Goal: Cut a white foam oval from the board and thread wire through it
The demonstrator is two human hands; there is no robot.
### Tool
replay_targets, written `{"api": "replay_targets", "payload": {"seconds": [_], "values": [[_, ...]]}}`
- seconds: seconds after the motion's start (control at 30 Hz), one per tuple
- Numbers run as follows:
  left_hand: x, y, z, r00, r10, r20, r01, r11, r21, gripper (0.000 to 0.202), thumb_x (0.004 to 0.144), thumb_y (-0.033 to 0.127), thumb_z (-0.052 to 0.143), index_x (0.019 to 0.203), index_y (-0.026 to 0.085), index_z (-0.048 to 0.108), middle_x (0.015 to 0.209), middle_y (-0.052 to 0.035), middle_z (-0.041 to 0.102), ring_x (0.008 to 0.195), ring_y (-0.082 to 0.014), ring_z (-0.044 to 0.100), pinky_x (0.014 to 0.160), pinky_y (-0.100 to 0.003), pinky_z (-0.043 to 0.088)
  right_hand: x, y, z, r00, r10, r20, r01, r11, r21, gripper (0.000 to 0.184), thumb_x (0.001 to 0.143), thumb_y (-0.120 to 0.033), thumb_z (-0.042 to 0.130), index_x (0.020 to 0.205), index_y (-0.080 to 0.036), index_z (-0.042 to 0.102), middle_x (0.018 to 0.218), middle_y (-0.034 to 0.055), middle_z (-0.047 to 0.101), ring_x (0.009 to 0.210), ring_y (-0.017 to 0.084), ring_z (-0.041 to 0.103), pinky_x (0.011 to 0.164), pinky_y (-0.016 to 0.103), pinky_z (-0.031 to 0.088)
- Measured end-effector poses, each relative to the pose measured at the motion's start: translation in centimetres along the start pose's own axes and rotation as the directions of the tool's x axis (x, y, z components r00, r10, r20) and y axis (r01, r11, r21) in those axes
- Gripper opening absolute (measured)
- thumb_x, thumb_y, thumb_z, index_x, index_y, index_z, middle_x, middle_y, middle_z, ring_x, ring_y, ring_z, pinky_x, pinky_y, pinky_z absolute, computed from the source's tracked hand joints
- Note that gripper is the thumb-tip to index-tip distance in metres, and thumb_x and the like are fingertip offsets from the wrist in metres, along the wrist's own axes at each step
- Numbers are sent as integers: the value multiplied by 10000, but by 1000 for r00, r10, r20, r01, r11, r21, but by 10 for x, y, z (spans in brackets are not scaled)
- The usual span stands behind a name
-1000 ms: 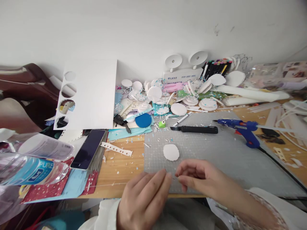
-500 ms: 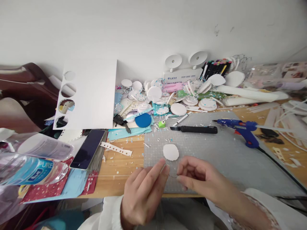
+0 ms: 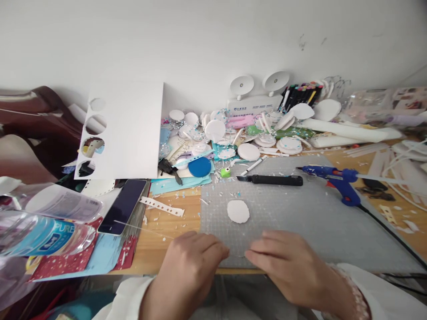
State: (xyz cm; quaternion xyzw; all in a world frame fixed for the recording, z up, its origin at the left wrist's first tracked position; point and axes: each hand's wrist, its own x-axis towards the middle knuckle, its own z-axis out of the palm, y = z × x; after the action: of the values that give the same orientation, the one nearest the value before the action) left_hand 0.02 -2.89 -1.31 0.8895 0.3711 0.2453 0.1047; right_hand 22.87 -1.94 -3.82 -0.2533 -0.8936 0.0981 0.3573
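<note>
A thin wire (image 3: 143,230) sticks out to the left from my left hand (image 3: 191,266), which is closed in a pinch on it. A short stretch of the strand also shows between my hands. My right hand (image 3: 283,262) pinches at the right end of that stretch, its fingertips close to those of the left. Both hands are over the front edge of the grey cutting mat (image 3: 287,222). Just beyond them a white, rough-edged foam disc (image 3: 238,211) lies flat on the mat, touched by neither hand.
Behind the disc lie a black utility knife (image 3: 276,180), a small green punch (image 3: 225,172) and a blue glue gun (image 3: 343,178). Many white discs (image 3: 248,152) crowd the back. To the left are a phone (image 3: 122,206), a water bottle (image 3: 43,235) and a white board (image 3: 133,129).
My hands have turned palms down and drawn lower, toward the table edge. The strand now shows stretching out to the left past my left hand. The disc stays in place.
</note>
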Motion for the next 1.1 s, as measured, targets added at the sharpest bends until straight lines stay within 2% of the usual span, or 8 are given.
{"api": "replay_targets", "payload": {"seconds": [0.2,0.53,0.6,0.7,0.8,0.9,1.0,1.1], "values": [[4,5,-4,996,50,-74,-36,982,185,326,1003,159,307,913,143,620,748,-37,671,625,-162,598,549,-289,369,7,2,-11,873,448,195,-489,805,336,112,932,-210,491,910,-209,601,777,19,619,667,129,561,588,239,465],[-3,-2,7,993,-116,-3,116,992,55,259,943,141,422,820,183,646,636,-7,643,562,-165,600,543,-268,394,9,9,-8,708,481,518,-687,640,345,71,848,-280,673,877,-217,656,846,-3,632,721,115,577,654,220,475],[-2,-3,7,984,-174,27,174,985,-10,228,925,143,463,815,187,658,647,-6,661,583,-168,627,555,-262,421,7,9,-7,726,470,503,-663,673,328,65,845,-252,679,891,-220,645,854,-7,630,721,113,584,653,215,482],[1,-3,6,948,-306,94,319,925,-209,189,885,140,542,743,185,660,635,6,673,581,-148,636,543,-227,445,3,8,0,839,424,340,-516,819,251,33,883,-181,620,867,-208,608,830,1,616,742,125,589,671,229,487],[7,-3,2,867,-397,301,498,714,-492,232,878,141,571,659,161,644,595,11,672,527,-106,617,506,-172,463,0,6,7,952,289,100,-299,948,107,119,933,-129,513,873,-193,593,804,31,616,757,151,595,685,264,484],[9,-2,-1,847,-367,384,530,558,-638,207,895,148,560,718,144,667,644,-8,699,536,-94,631,525,-160,502,-1,6,9,977,213,-18,-212,977,35,117,921,-90,522,927,-189,586,795,40,623,746,153,602,680,266,479],[5,-3,1,922,-337,190,382,710,-592,156,893,113,551,930,180,686,730,8,714,614,-95,654,578,-165,524,0,9,7,961,276,6,-275,956,99,135,913,-79,528,922,-208,565,793,28,611,741,142,600,680,260,480],[0,-6,5,977,-213,-5,199,921,-336,302,906,86,516,1176,200,590,852,-6,719,722,-118,669,667,-216,542,0,13,5,944,327,39,-330,936,121,132,931,-108,501,881,-220,549,771,19,598,730,145,583,665,276,471]]}}
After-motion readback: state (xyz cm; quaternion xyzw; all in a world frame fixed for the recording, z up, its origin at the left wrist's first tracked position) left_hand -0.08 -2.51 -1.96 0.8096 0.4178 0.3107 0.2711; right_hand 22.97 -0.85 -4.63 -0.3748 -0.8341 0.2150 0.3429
